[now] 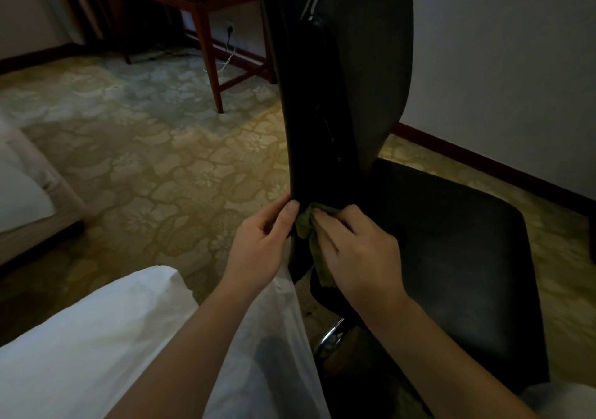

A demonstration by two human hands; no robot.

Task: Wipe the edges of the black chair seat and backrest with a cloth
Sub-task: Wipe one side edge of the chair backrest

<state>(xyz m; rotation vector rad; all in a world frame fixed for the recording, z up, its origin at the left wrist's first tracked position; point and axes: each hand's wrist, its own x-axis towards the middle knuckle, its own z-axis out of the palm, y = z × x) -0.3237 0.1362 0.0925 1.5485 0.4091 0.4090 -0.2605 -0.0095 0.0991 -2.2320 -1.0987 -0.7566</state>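
Patterned carpet [161, 147], upright backrest [322, 102] edge, left hand [258, 244] pinching it, right hand [358, 250] pressing green cloth [304, 225]

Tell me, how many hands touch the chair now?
2. The left hand grips the backrest edge low down; the right hand presses the green cloth against it, just above the seat.

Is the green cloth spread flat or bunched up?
Bunched: the cloth is crumpled under the right hand against the backrest edge.

Dim, warm indoor light, deep shadow on the chair [354, 96], soft blur, wide-angle bending at edges.
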